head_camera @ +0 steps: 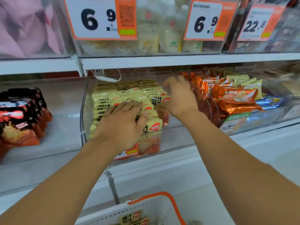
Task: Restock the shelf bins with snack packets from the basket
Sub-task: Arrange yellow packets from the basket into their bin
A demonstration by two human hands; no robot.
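A clear plastic shelf bin [84,111] holds rows of yellow snack packets [107,96] standing on edge. My left hand [123,125] lies flat on the front rows, fingers straight, pressing the packets. My right hand [180,96] reaches into the bin's right side, blurred, its fingers curled near one yellow packet [158,99]; whether it grips the packet I cannot tell. At the bottom, the white basket [155,208] with an orange rim holds more of the same yellow packets [133,217].
Orange packets [233,95] fill the bin to the right. Black and red packets [21,117] stand in the bin on the left. Price tags [97,18] hang from the shelf above, whose edge [162,60] overhangs the bins.
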